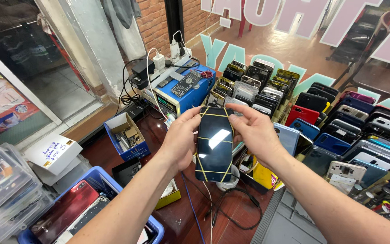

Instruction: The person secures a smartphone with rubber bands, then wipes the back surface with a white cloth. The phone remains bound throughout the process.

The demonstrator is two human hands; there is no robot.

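Observation:
A black smartphone (214, 144) is held upright in front of me, wrapped with several yellow rubber bands that cross its dark glossy screen. My left hand (180, 140) grips its left edge, thumb near the top. My right hand (254, 131) holds the right edge, with its fingers curled over the top right corner where a band runs. Both forearms reach in from the bottom of the view.
Rows of phones and phone backs (335, 131) stand in racks at the right. A blue power supply box (181, 95) with chargers sits behind. A small blue parts box (127, 135), a blue tray (100, 180) with a red phone, cables (231, 208) and plastic containers (5, 185) surround the wooden desk.

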